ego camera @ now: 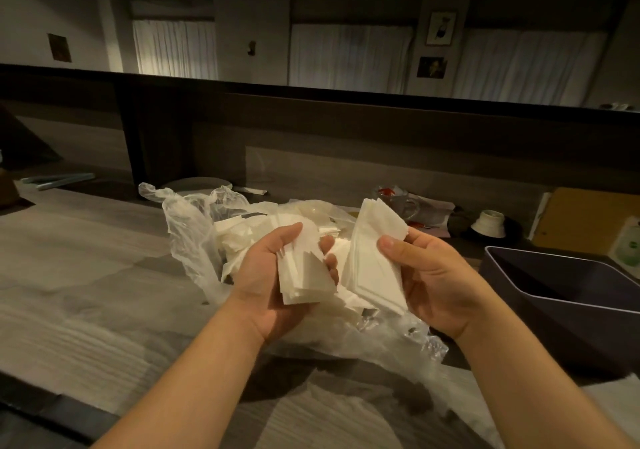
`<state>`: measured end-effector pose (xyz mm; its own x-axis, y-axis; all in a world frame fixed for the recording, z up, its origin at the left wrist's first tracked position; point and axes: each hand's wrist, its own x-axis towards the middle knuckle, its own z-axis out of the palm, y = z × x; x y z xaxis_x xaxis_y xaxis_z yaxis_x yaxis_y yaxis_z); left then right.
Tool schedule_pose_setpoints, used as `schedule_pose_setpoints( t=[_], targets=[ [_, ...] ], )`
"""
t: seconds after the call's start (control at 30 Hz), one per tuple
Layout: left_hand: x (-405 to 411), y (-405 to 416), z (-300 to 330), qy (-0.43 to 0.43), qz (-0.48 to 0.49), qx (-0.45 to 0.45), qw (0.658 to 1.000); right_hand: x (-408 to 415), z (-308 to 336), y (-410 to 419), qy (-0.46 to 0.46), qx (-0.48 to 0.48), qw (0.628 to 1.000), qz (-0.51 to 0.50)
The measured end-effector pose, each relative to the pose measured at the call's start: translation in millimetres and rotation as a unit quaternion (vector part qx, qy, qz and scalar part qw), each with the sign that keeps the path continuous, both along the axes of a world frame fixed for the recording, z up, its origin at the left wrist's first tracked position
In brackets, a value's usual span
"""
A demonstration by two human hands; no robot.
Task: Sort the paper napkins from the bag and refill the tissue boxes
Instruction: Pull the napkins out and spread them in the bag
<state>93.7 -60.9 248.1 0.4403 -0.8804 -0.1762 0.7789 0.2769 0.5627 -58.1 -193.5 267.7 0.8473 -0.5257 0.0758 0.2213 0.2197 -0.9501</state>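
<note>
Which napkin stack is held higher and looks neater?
The stack in the right hand, napkins: taller, edges squared. The left hand stack is fanned.

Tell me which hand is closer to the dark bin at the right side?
Right. The right hand, gripping a napkin stack, is just left of the dark bin; the left hand is farther left, over the plastic bag.
</note>
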Motion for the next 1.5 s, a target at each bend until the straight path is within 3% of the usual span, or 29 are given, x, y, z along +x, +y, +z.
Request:
schedule_pose_setpoints(
  t=[0.1, 0.23, 0.4, 0.57, 0.7, 0.8, 0.9, 1.0, 1.13, 1.23, 1.33, 1.4, 1.5],
  targets=[
    [-7.6, 1.3, -0.4, -0.112, -0.048, 0.026, 0.992, 5.5, -4.3, 1.9, 0.024, -0.039, 0.999, -0.006],
    [-11.7, 1.8, -0.2, -0.179, -0.071, 0.032, 0.981, 12.9, -8.1, 5.0, 0.052, -0.082, 0.995, -0.035],
    [-10.2, -3.9, -5.4, -0.148, -0.080, 0.037, 0.985, 17.9, -4.4, 16.2, 0.098, -0.177, 0.976, -0.079],
    [-15.9, 0.6, -3.7, -0.109, -0.089, 0.001, 0.990, 23.7, -5.8, 31.0, 0.184, -0.313, 0.912, -0.191],
    [-12.9, -1.1, -5.9, -0.097, -0.054, -0.003, 0.994, 19.4, -2.6, 31.9, 0.179, -0.277, 0.922, -0.203],
    [-11.6, -1.8, -5.1, -0.120, -0.028, -0.015, 0.992, 19.8, 0.0, 32.9, 0.235, -0.291, 0.916, -0.148],
    [-17.2, -0.2, -5.2, -0.123, -0.052, -0.060, 0.989, 21.2, -0.8, 34.6, 0.272, -0.241, 0.929, -0.068],
    [-25.6, -4.4, -7.6, -0.124, -0.099, -0.095, 0.983, 3.8, -4.5, 31.2, 0.231, -0.154, 0.960, -0.028],
    [-50.6, -4.2, -1.0, -0.221, -0.126, -0.062, 0.965, -38.4, -8.7, 30.7, 0.154, -0.130, 0.979, -0.014],
    [-69.0, -4.0, 4.1, -0.365, -0.101, -0.029, 0.925, -76.3, -5.4, 27.5, 0.182, -0.224, 0.955, -0.067],
    [-87.9, -5.6, 3.4, -0.543, -0.089, 0.054, 0.833, -117.3, 1.8, 23.5, 0.260, -0.378, 0.880, -0.121],
    [-105.8, -9.6, -1.0, -0.581, -0.087, 0.101, 0.803, -143.5, 2.5, 21.3, 0.288, -0.437, 0.840, -0.146],
    [-132.0, -20.4, -10.0, -0.609, -0.100, 0.124, 0.777, -173.7, -7.9, 15.0, 0.306, -0.446, 0.826, -0.159]
  ],
)
